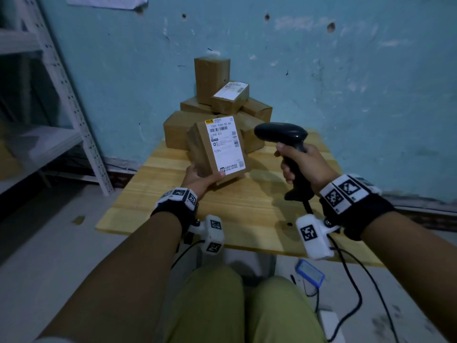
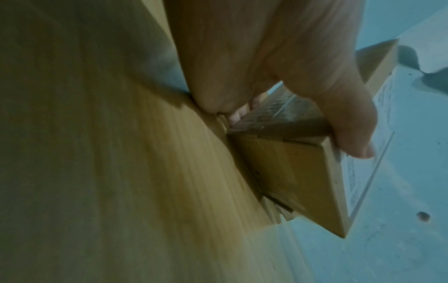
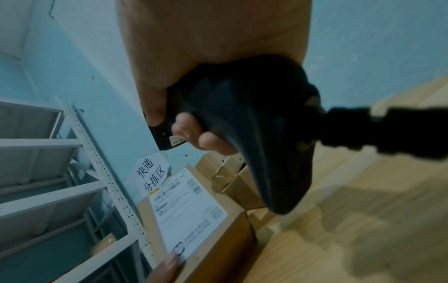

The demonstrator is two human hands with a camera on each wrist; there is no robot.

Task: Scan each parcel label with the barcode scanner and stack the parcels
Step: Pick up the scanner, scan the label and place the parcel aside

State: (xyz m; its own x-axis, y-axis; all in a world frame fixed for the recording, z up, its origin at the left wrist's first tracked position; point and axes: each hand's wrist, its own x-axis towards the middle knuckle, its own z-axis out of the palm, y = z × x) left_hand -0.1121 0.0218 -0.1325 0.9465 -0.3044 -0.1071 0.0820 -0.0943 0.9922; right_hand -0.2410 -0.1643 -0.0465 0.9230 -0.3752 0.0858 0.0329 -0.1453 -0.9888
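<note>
My left hand [image 1: 201,178] grips a brown cardboard parcel [image 1: 201,152] by its near end and tilts it up above the wooden table [image 1: 173,209], its white label [image 1: 223,144] facing me. In the left wrist view the thumb [image 2: 351,137] lies over the parcel [image 2: 290,172] edge. My right hand [image 1: 303,167] holds the black barcode scanner [image 1: 282,134] by its handle, its head level with the label and just right of it. The right wrist view shows the scanner [image 3: 254,134] above the labelled parcel [image 3: 194,220].
A pile of several brown parcels [image 1: 217,107] is stacked against the blue wall at the table's far edge. A white metal shelf rack [image 1: 61,95] stands to the left. The scanner's cable [image 1: 351,280] trails off the near edge, where a blue device [image 1: 310,272] lies below.
</note>
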